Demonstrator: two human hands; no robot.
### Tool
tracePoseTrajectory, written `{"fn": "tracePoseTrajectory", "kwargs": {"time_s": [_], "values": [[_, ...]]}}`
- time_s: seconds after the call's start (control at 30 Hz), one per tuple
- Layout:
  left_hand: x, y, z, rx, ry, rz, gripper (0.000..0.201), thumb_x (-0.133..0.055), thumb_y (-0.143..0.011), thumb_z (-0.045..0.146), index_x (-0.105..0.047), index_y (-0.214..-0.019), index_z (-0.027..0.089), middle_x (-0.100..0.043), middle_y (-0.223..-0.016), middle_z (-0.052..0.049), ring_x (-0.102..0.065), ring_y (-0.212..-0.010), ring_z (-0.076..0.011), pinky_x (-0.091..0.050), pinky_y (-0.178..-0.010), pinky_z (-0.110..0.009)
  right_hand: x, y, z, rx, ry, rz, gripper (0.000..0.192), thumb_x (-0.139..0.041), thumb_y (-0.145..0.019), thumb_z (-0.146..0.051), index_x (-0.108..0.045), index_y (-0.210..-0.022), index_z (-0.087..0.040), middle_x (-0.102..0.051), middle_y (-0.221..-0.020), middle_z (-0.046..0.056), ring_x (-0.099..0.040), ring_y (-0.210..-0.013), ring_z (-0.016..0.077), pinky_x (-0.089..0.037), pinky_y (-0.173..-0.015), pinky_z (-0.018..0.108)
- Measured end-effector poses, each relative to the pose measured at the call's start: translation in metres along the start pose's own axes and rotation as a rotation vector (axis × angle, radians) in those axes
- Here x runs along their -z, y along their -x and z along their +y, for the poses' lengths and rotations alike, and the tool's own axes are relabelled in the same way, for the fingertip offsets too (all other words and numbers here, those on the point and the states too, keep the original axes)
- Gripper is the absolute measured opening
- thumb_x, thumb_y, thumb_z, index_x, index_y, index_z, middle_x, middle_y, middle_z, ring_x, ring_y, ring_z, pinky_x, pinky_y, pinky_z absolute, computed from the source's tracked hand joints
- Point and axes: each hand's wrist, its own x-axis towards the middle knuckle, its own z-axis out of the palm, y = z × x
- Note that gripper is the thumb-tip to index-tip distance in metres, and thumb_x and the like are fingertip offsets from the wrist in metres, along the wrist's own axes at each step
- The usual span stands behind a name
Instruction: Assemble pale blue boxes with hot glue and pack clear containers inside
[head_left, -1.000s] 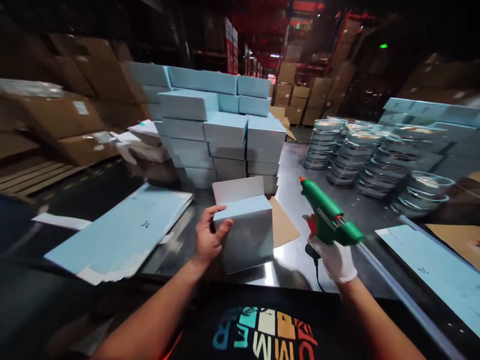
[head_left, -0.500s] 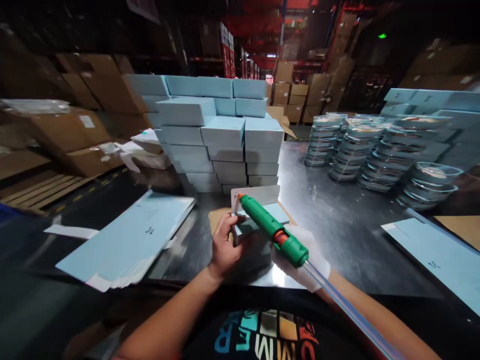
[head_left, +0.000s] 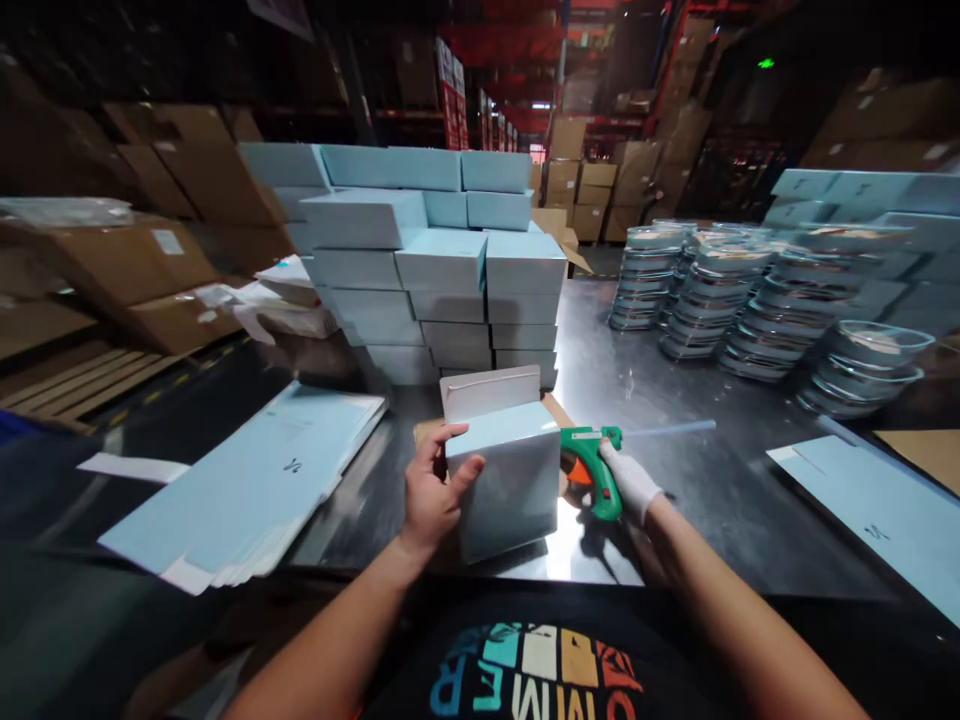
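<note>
Hands point(head_left: 433, 492) either side of light-blue box point(head_left: 511, 492)

I face a dim warehouse across a shiny dark table point(head_left: 720, 480). Red racks point(head_left: 517, 60) rise far off, with a white lamp point(head_left: 541, 105) above the aisle. Brown cartons point(head_left: 217, 190) stand left and far right. At my left, a wooden pallet point(head_left: 82, 385) sits by yellow floor marks point(head_left: 214, 352). A green light point(head_left: 766, 63) glows far right.

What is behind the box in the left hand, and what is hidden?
Behind the box stand its raised flap and stacked boxes; cardboard shows either side. The box hides the tip of the glue gun and whatever cardboard lies between.
</note>
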Motion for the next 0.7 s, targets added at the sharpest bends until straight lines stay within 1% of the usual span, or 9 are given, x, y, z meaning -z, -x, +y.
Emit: {"fn": "tracePoseTrajectory", "kwargs": {"time_s": [0.13, 0.2, 0.23, 0.3, 0.37, 0.43, 0.5, 0.63, 0.7], "values": [[0.004, -0.003, -0.004, 0.056, 0.039, -0.032, 0.070, -0.083, -0.075, 0.080, -0.075, -0.109, 0.019, -0.073, -0.097, -0.007, -0.068, -0.085, -0.0228, -0.054, -0.077, -0.032, 0.018, -0.007, 0.002, 0.145, 0.157, 0.143, 0.048, -0.081, -0.079, -0.056, -0.055, -0.050, -0.027, -0.054, -0.045, 0.002, -0.062, -0.050, 0.0240, -0.052, -0.052, 0.035], [0.003, -0.003, -0.006, 0.072, 0.049, -0.050, 0.073, -0.083, -0.073, 0.082, -0.075, -0.110, 0.019, -0.074, -0.098, -0.007, -0.068, -0.085, -0.0229, -0.054, -0.076, -0.032, 0.016, -0.004, -0.003, 0.215, 0.156, 0.171, 0.041, -0.081, -0.079, -0.056, -0.063, -0.059, -0.025, -0.064, -0.056, 0.003, -0.066, -0.062, 0.0240, -0.056, -0.062, 0.035], [0.002, -0.003, -0.007, 0.073, 0.051, -0.053, 0.074, -0.083, -0.072, 0.083, -0.075, -0.109, 0.019, -0.075, -0.098, -0.007, -0.069, -0.085, -0.0228, -0.054, -0.076, -0.032, 0.010, -0.002, -0.007, 0.244, 0.146, 0.167, 0.038, -0.078, -0.082, -0.060, -0.070, -0.072, -0.024, -0.072, -0.068, 0.005, -0.070, -0.070, 0.0247, -0.059, -0.068, 0.035], [-0.001, -0.003, -0.008, 0.065, 0.048, -0.056, 0.075, -0.082, -0.072, 0.085, -0.077, -0.109, 0.019, -0.076, -0.098, -0.007, -0.069, -0.085, -0.0226, -0.055, -0.075, -0.031, -0.009, 0.000, -0.017, 0.287, 0.072, 0.092, 0.051, -0.070, -0.088, -0.069, -0.076, -0.110, -0.024, -0.082, -0.103, 0.009, -0.077, -0.090, 0.0264, -0.063, -0.083, 0.039], [-0.005, -0.001, -0.009, 0.049, 0.050, -0.069, 0.075, -0.082, -0.071, 0.086, -0.078, -0.107, 0.020, -0.077, -0.099, -0.008, -0.071, -0.086, -0.0231, -0.056, -0.076, -0.032, -0.032, 0.000, -0.027, 0.323, -0.033, -0.050, 0.066, -0.071, -0.088, -0.071, -0.067, -0.135, -0.025, -0.078, -0.130, 0.012, -0.077, -0.110, 0.0276, -0.063, -0.096, 0.041], [-0.006, 0.000, -0.011, 0.035, 0.061, -0.097, 0.074, -0.082, -0.072, 0.085, -0.078, -0.106, 0.020, -0.077, -0.101, -0.008, -0.072, -0.090, -0.0245, -0.057, -0.078, -0.033, -0.050, 0.000, -0.036, 0.343, -0.086, -0.193, 0.066, -0.077, -0.085, -0.066, -0.066, -0.136, -0.025, -0.076, -0.137, 0.011, -0.074, -0.121, 0.0287, -0.061, -0.105, 0.043], [-0.005, -0.001, -0.014, 0.019, 0.074, -0.127, 0.070, -0.082, -0.074, 0.083, -0.078, -0.106, 0.020, -0.077, -0.103, -0.009, -0.074, -0.094, -0.0260, -0.059, -0.083, -0.034, -0.059, 0.001, -0.042, 0.362, -0.051, -0.276, 0.058, -0.079, -0.085, -0.065, -0.069, -0.126, -0.024, -0.078, -0.130, 0.009, -0.072, -0.122, 0.0294, -0.059, -0.108, 0.045], [0.000, -0.005, -0.024, -0.055, 0.081, -0.211, 0.063, -0.080, -0.081, 0.077, -0.076, -0.106, 0.020, -0.074, -0.120, -0.014, -0.074, -0.111, -0.0304, -0.059, -0.095, -0.041, -0.053, 0.001, -0.044, 0.562, 0.071, -0.309, 0.069, -0.085, -0.079, -0.076, -0.069, -0.123, -0.025, -0.077, -0.125, 0.010, -0.072, -0.121, 0.0330, -0.060, -0.107, 0.051], [0.000, -0.009, -0.029, -0.119, 0.111, -0.222, 0.057, -0.083, -0.082, 0.072, -0.072, -0.106, 0.020, -0.071, -0.130, -0.016, -0.072, -0.119, -0.0318, -0.058, -0.100, -0.044, -0.047, -0.001, -0.040, 0.656, 0.108, -0.330, 0.077, -0.093, -0.072, -0.073, -0.067, -0.127, -0.026, -0.077, -0.126, 0.011, -0.073, -0.120, 0.0335, -0.062, -0.105, 0.052]]}}
